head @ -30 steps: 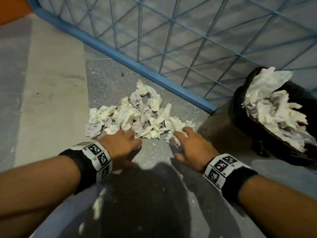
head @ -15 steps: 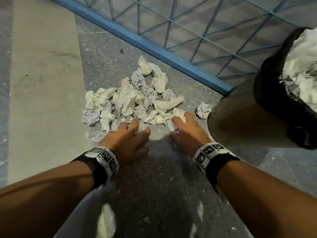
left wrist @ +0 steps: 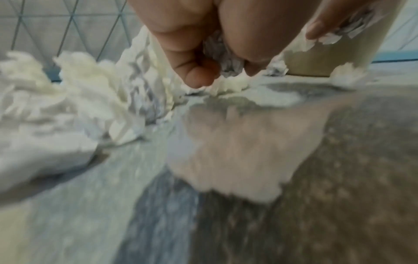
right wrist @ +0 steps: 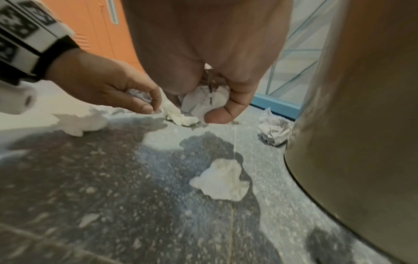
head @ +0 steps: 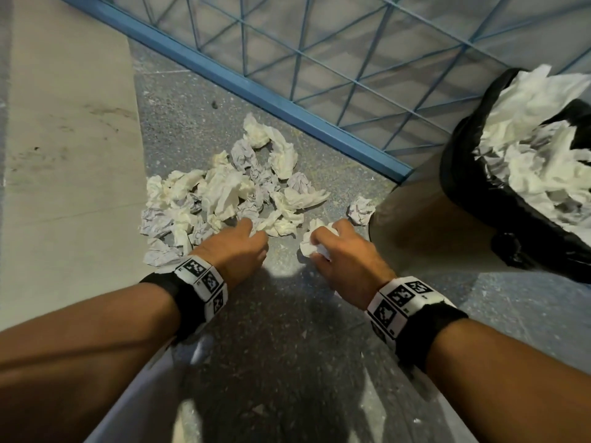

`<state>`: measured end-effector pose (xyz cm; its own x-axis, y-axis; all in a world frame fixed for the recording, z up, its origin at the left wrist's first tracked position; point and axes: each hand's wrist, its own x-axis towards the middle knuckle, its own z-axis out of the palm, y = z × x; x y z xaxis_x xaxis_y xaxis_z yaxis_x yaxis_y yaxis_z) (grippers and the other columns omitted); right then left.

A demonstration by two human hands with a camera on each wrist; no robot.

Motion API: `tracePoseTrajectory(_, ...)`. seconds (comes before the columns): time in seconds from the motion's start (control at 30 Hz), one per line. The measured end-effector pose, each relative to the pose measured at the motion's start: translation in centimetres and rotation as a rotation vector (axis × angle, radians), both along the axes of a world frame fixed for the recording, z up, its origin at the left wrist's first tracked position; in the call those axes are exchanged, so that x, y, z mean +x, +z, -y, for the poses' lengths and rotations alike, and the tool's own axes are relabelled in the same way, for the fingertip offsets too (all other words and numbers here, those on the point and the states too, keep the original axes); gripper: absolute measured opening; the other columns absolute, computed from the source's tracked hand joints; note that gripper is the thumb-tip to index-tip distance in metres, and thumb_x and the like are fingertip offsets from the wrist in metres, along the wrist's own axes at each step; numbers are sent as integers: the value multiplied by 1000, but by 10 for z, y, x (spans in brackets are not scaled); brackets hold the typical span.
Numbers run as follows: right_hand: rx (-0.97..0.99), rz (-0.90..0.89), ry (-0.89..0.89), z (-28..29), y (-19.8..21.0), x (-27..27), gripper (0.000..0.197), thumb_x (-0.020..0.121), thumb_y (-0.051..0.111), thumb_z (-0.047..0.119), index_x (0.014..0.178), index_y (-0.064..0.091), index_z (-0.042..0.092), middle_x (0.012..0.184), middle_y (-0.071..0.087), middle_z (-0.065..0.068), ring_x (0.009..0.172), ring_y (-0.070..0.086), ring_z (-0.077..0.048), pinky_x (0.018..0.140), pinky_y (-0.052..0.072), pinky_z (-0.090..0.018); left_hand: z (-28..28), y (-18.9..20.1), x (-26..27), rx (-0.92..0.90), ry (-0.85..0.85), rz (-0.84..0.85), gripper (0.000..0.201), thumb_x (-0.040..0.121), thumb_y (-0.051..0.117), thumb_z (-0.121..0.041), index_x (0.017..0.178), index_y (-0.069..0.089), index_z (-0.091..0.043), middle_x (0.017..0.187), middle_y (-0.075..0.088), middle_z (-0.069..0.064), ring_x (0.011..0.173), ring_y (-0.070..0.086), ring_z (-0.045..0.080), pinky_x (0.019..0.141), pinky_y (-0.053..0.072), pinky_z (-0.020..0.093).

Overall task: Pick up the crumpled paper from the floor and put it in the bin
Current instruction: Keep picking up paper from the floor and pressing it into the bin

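A heap of crumpled white paper [head: 233, 193] lies on the grey speckled floor. At its near edge my left hand [head: 246, 241] curls its fingers round a crumpled ball [left wrist: 224, 55]. To the right, my right hand [head: 323, 244] grips another wad of paper [right wrist: 201, 103] just above the floor. The bin [head: 473, 199], lined with a black bag and heaped with paper, stands at the right. One loose ball [head: 360, 210] lies against the bin's base, and another piece [right wrist: 222, 182] lies under my right wrist.
A blue metal frame with wire mesh [head: 319, 59] runs diagonally behind the heap. A pale concrete strip [head: 64, 155] borders the floor on the left. An orange door [right wrist: 97, 30] shows in the right wrist view.
Both hands went from lying flat at the heap's edge to curling round paper. The right hand has pulled its wad back from the heap.
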<state>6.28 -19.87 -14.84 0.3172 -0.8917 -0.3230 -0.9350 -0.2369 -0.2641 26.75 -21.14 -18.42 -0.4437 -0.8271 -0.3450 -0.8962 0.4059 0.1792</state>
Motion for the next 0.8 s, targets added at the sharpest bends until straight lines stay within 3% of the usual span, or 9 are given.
tracePoseTrajectory(0.07,41,2,17,-7,23,0,22,95,44,33,115,46,25,117,44,-10,92,57,-30,71,45,-31,1,18,-5,4,-44,6,34,98,29,-37,115,43,-11,107,45,11,81,44,20,69,41,31)
tracePoseTrajectory(0.13,48,13,54,-17,52,-2,22,94,47,34,115,46,25,114,45,-8,89,57,-28,71,47,-32,2,38,-9,-36,-68,-26,33,96,32,-38,116,43,-14,107,45,10,86,47,22,73,43,32)
tracePoseTrajectory(0.23,16,40,115,-35,104,-7,21,92,50,36,112,45,29,110,46,-3,86,56,-25,71,48,-34,10,75,-14,-214,-54,-241,36,90,38,-39,110,51,-12,99,51,10,84,55,28,70,48,38)
tracePoseTrajectory(0.33,-29,83,134,-50,164,-24,19,90,47,43,108,40,40,110,45,5,92,53,-17,77,49,-34,21,124,-31,-344,-64,-414,47,85,30,-47,108,54,-14,98,56,10,83,58,30,69,49,38)
tracePoseTrajectory(0.43,-225,127,92,-53,220,-60,19,88,45,49,104,47,40,98,50,10,84,46,-3,74,42,-19,30,174,-64,-442,-99,-553,44,86,32,-50,111,52,-18,103,56,5,91,56,27,76,47,37)
tracePoseTrajectory(0.5,-413,131,2,-44,241,-93,22,85,52,47,101,55,33,89,54,8,79,46,-4,69,39,-20,33,203,-92,-493,-140,-626,43,87,32,-48,111,51,-18,104,55,6,93,54,27,78,42,35)
tracePoseTrajectory(0.57,-485,92,-99,-27,244,-128,21,85,60,40,98,61,23,85,61,0,80,53,-16,69,40,-30,36,222,-123,-484,-168,-690,43,87,31,-47,111,50,-17,104,54,6,93,53,27,78,40,35)
tracePoseTrajectory(0.67,-397,-24,-162,-1,221,-175,18,87,61,32,97,63,17,85,65,-7,85,58,-28,71,40,-33,41,231,-172,-415,-191,-705,39,89,36,-42,113,50,-16,109,53,6,100,52,26,84,42,37)
tracePoseTrajectory(0.8,-167,-104,-155,19,178,-196,16,90,52,30,96,63,19,96,65,-13,94,58,-32,79,44,-35,47,222,-227,-271,-216,-356,35,92,45,-33,123,46,-16,124,48,10,110,52,33,88,45,39)
